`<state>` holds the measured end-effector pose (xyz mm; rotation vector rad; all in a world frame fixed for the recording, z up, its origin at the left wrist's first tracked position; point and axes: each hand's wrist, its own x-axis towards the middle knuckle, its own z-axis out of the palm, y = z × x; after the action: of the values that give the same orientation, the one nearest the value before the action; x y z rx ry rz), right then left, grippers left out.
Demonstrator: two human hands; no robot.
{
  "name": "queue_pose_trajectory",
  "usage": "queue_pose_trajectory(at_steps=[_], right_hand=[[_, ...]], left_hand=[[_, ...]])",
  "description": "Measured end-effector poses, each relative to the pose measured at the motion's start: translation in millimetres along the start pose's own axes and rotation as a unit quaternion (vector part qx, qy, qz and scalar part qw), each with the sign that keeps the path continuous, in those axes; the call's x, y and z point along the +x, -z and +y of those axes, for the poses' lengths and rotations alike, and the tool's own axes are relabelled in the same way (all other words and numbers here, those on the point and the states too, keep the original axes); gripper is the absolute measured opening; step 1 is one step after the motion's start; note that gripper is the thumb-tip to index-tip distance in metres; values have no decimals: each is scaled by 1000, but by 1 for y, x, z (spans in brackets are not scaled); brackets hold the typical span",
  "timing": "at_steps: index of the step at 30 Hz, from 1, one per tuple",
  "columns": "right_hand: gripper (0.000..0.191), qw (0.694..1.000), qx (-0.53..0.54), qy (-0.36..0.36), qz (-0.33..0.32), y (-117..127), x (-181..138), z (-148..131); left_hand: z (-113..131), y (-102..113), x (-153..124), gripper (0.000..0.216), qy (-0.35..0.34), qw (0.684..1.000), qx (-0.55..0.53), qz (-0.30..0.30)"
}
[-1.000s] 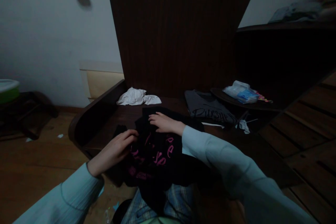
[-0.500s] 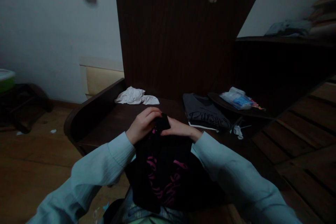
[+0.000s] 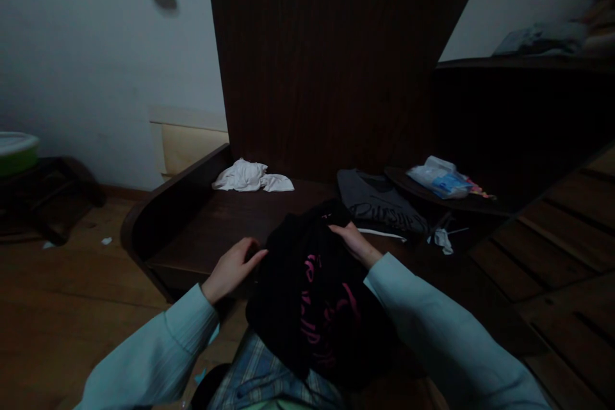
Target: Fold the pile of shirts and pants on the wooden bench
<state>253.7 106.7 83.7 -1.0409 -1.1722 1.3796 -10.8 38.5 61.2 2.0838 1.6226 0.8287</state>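
Plaid-clad lap (image 3: 262, 368) nearest, partly covered by the black garment (image 3: 283, 295), bunched between 2 hands; lap probably took some weight. Right hand (image 3: 356, 243) clamped on its upper part, likely keeping folds raised; some fingers hidden. Left hand (image 3: 230, 272) at the opposite edge: thumb and forefinger apart, any grip on cloth impossible to tell. Pink lettering (image 3: 306, 298) creased, unreadable. Beyond, bench (image 3: 230, 214) bore grey shirt (image 3: 365, 192), perhaps laid flat against creasing, and crumpled white cloth (image 3: 245, 176). Shelf interior (image 3: 519, 115) lost in darkness.
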Motion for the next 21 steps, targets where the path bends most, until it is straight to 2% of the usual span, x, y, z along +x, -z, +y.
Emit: queue_pose_trajectory(at_steps=[5,10,17,21], right_hand=[[44,999,37,26,21,-2,0,15],[36,993,75,65,65,-4,-3,13],[19,972,125,144,136,-1,-13,-21],[19,966,125,172,149,2,-22,-47]], left_hand=[[8,-3,-15,43,-5,993,58,-102],[25,-8,-24,41,-75,982,49,-169],[44,-27,-30,30,-129,971,-15,-198],[54,-35,-28,31,-146,966,-73,-200]])
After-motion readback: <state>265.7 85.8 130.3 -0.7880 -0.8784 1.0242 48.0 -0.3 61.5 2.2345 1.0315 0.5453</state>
